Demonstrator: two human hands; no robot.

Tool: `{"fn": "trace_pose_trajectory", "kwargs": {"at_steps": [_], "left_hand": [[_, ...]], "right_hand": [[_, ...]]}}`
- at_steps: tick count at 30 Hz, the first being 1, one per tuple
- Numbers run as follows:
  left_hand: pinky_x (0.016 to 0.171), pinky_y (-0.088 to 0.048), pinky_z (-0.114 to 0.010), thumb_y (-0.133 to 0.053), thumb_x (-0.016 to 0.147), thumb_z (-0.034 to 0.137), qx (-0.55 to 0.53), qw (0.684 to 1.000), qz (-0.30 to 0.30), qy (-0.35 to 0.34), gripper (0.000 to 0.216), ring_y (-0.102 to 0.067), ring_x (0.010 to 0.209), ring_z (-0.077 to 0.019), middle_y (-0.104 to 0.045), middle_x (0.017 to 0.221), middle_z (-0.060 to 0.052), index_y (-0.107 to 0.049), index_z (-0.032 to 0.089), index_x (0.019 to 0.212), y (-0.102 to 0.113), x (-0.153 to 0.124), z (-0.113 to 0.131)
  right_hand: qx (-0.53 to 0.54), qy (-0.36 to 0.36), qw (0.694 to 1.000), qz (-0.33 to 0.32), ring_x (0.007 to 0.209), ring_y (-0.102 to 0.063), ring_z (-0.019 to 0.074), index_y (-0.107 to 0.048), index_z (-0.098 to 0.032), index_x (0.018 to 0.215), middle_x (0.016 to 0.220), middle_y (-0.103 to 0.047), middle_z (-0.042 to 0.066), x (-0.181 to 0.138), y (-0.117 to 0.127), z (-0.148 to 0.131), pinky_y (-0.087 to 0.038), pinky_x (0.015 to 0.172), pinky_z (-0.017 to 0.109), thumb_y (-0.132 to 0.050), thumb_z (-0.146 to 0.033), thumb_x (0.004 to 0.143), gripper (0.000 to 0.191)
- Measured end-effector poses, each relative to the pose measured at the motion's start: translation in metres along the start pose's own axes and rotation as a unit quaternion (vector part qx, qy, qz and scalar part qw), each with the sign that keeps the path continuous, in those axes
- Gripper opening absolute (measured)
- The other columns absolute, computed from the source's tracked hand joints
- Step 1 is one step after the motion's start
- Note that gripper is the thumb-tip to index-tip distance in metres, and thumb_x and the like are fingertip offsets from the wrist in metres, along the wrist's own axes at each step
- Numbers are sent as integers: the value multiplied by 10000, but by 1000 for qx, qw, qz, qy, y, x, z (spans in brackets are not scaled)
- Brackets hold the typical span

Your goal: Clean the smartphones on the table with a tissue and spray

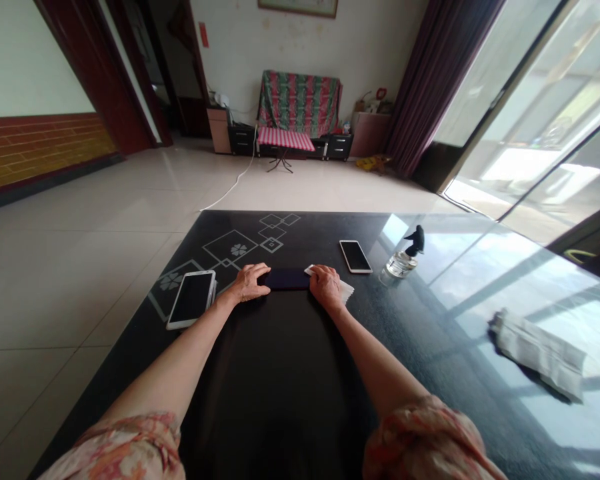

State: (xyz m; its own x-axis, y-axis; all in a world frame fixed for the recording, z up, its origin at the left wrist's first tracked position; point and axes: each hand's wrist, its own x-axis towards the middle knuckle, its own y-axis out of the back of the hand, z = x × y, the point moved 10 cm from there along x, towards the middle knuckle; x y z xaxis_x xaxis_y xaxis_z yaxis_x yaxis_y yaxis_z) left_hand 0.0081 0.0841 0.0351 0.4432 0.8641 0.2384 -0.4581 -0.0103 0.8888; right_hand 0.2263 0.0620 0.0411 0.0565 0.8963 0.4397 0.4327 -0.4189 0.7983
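Observation:
A dark phone (pixel 287 279) lies flat in the middle of the black glass table (pixel 280 373). My left hand (pixel 250 282) rests at its left end, fingers curled down against it. At the phone's right end sits my right hand (pixel 325 285), closed over a white cloth (pixel 346 289) that shows beside and beyond the fingers. The cloth touches the phone's right edge.
A white-framed phone (pixel 192 298) lies left of my left hand, another white phone (pixel 355 256) to the right. A clear spray bottle with a black nozzle (pixel 403 259) stands beyond it. A folded newspaper (pixel 540 352) lies at the right. Tiled floor borders the table's left edge.

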Motion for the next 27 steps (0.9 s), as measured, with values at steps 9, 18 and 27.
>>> {"fn": "trace_pose_trajectory", "kwargs": {"at_steps": [9,18,27], "left_hand": [[1042,-416,-403,-659,618,293,3,1000,-16,-1,623,-541,1188,-298,-572,1332,-110,-613,154,1224,4,2,5],[985,-458,-383,-614,605,259,22,997,-46,-51,627,-592,1096,-304,-627,1250,-97,-623,155,1223,3,12,17],[951,-468,-376,-644,550,261,8,996,-72,-58,644,-605,1089,-315,-650,1226,-84,-652,197,1190,1,24,13]], "right_hand": [[0,7,1000,-5,1051,-547,218,-704,-240,993,1125,-681,31,0,-2,0,-372,940,336,-458,-188,871,279],[12,3,1000,-3,1075,-544,213,-704,-232,996,1134,-677,37,0,-2,2,-364,966,335,-461,-180,870,279],[23,6,1000,-2,1063,-550,214,-703,-236,987,1121,-678,40,-1,0,0,-368,967,342,-455,-169,865,285]]}}
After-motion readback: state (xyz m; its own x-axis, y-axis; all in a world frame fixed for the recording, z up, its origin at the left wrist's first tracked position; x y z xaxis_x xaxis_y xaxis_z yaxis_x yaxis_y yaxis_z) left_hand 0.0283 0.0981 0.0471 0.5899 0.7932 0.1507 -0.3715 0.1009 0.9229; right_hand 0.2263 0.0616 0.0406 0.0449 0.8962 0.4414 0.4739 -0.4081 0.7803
